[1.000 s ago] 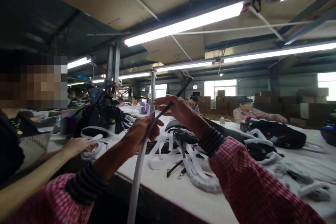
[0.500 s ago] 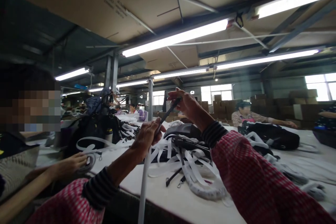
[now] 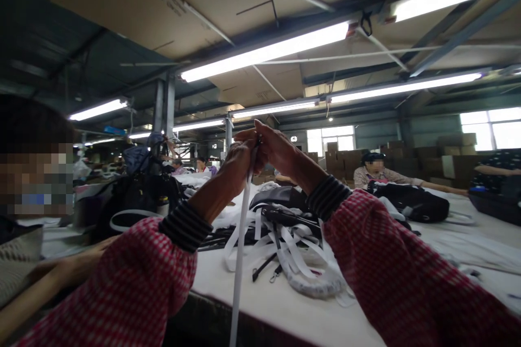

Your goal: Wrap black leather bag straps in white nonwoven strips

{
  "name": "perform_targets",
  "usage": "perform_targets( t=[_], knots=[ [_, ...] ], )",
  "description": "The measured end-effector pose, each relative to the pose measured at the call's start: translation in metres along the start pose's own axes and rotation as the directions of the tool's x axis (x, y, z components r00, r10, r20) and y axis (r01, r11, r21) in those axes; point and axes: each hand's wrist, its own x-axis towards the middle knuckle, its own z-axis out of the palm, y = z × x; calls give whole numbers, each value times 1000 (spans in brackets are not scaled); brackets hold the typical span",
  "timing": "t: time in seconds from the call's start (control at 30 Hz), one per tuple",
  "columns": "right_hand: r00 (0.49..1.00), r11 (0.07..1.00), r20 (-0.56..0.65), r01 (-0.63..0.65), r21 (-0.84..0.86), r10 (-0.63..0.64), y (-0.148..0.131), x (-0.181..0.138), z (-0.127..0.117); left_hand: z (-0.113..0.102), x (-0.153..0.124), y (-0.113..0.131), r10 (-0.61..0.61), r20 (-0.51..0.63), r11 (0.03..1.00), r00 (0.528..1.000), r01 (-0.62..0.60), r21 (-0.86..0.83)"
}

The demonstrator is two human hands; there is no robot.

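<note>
Both hands are raised together in front of me above the table, fingers meeting. My left hand (image 3: pixel 238 168) is closed round the upper part of a long strap (image 3: pixel 240 249), whose white length hangs past the table edge. My right hand (image 3: pixel 277 146) is bent over the strap's dark top end, fingertips pinched there. A small dark piece shows between the hands; its details are hidden. Behind the strap lies a pile with a dark grey bag piece (image 3: pixel 280 198), white straps (image 3: pixel 299 252), a black strap (image 3: pixel 264 268) and a metal snap hook (image 3: pixel 275 275).
The white table (image 3: pixel 220 276) has its front edge just below. At left, a co-worker's forearm (image 3: pixel 61 276) is close to my sleeve, with black bags (image 3: pixel 126 200) behind. Across the table, a person (image 3: pixel 376 176) works near a black bag (image 3: pixel 411 200). Cardboard boxes (image 3: pixel 345 165) stand behind.
My left hand has moved up along the strap to meet my right hand, which has shifted slightly left and up. The dark stretch between them is now mostly covered.
</note>
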Motion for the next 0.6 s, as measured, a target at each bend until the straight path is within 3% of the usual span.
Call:
perform_targets(
  t=[0.17,0.27,0.33,0.47,0.6],
  knots=[
    [992,983,-50,-106,152,114,19,-25,-1,2,-10,-14,-100,69,990,993,106,-97],
    [985,922,-66,-127,366,162,44,-56,19,2,-8,-20,-187,-26,963,982,178,-203],
    [981,896,-44,-155,416,191,63,-81,36,-1,-7,-22,-233,-73,937,970,203,-286],
    [967,940,-111,-191,284,230,87,-128,49,-26,-23,-24,-163,62,910,985,175,-376],
    [960,973,-167,-230,-25,223,88,-163,27,-74,-57,-33,-68,79,917,995,94,-388]
  ],
)
